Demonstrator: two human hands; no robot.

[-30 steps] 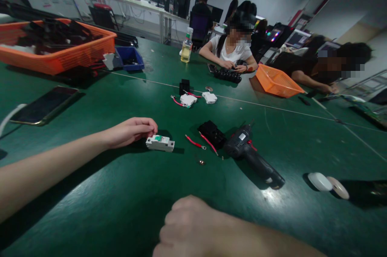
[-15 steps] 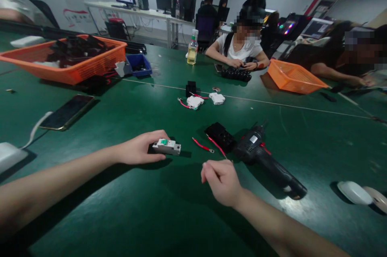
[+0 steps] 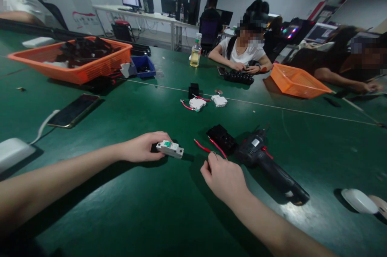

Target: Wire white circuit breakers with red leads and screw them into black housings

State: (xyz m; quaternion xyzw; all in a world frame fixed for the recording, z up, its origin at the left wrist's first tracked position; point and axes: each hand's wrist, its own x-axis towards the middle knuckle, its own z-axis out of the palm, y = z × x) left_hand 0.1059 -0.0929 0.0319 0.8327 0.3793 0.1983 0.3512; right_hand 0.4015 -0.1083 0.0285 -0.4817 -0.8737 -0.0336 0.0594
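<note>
Steadiness seemed vital: the left hand [image 3: 140,147] clasped the white breaker [image 3: 170,149], well short of the far edge of the desk [image 3: 157,208], while the right hand [image 3: 225,174], curled at the red wires [image 3: 202,146], had an unreadable grip.

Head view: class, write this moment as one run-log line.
left hand: holding white breaker | right hand: at red wires, grip unclear | power drill: lying beside black block

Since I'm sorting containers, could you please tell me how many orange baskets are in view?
2: the basket of dark parts is at left, beside the blue bin, and the other basket is at right, beyond the drill.
</note>
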